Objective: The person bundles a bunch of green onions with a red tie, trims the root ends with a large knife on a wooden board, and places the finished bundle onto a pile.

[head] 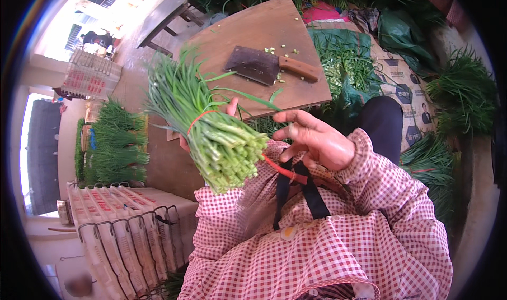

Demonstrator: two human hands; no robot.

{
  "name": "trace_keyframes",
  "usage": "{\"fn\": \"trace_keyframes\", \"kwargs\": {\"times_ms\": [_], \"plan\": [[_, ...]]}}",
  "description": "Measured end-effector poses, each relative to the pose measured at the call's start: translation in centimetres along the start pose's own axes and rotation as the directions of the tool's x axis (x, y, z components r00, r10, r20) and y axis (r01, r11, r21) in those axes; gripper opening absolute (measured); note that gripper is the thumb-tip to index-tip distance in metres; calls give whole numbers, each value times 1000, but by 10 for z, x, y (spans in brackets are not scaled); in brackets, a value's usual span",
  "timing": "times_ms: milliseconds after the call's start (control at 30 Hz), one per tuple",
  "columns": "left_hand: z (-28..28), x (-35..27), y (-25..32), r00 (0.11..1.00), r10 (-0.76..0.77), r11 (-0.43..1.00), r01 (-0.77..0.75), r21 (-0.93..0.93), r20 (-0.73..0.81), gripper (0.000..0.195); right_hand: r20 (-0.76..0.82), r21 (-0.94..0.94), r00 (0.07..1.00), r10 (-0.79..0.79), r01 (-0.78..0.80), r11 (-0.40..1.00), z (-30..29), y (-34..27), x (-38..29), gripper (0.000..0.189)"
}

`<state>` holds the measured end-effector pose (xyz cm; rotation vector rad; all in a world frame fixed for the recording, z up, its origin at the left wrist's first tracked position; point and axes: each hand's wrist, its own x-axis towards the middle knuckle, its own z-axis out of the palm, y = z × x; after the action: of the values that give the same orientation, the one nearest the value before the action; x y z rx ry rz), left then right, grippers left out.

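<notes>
My left hand (232,106) is mostly hidden behind a thick bunch of garlic chives (225,149) that it holds up, its cut stem ends facing me. A thin red band (198,119) circles the bunch. Just right of the stems, my right hand (317,139) has its fingers spread and nothing seen in them. One long loose leaf (253,97) reaches from the bunch towards its fingertips. Red strips (283,170) hang near my chest below it. A cleaver (255,65) with a wooden handle lies on the wooden board beyond, among small cut stem pieces.
The brown board (253,26) stands in front. Right of it, chive trimmings (348,62) lie on green sacking, with more bunches (461,90) at the far right. At left are rows of bunches (119,141) and stacked cartons (130,216) with metal hooks. A bench (166,18) stands farther back.
</notes>
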<state>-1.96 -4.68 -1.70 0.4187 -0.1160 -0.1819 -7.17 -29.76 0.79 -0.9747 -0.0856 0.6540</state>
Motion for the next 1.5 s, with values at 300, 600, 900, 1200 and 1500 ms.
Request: {"fn": "trace_keyframes", "kwargs": {"times_ms": [300,600,900,1200,1500], "plan": [[5,-28,-5,1000,-2,978,-3,-207,-24,65,137,-566,759,-637,588,578,39,4,8,26],[-10,-21,2,965,-167,979,186,-78,204,63,203,-720,640,-741,611,330,43,9,0,8],[-28,-4,22,995,-10,966,36,-258,104,66,247,-633,773,-585,586,506,3,-19,-64,4],[-21,-6,12,988,-152,872,121,-474,-28,76,154,-763,736,-659,512,394,37,-5,-21,20],[-3,-26,18,940,56,997,-32,-75,337,89,284,-729,596,-751,643,235,59,18,14,20]]}}
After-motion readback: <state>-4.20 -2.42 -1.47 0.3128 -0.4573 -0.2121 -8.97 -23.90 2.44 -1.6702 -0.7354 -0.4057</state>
